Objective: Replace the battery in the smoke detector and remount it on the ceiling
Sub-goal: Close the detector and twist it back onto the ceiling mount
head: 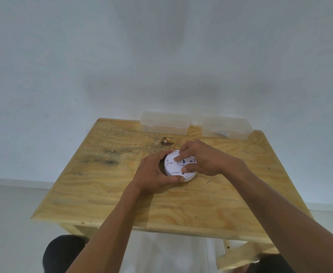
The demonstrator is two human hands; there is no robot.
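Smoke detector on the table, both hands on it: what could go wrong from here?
1. The right hand covers part of the smoke detector back, so the fingers work partly unseen and could strain a tab.
2. Only the left hand grips its rim; a hard push could make it skid on the wooden table.
3. The two clear boxes sit at the far edge, awkward to reach.

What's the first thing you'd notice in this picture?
Two hands meet on a round white smoke detector near the middle of the wooden table. The left hand cups its side while the right hand pokes a finger at its top. Two clear plastic boxes sit along the far edge by the wall.
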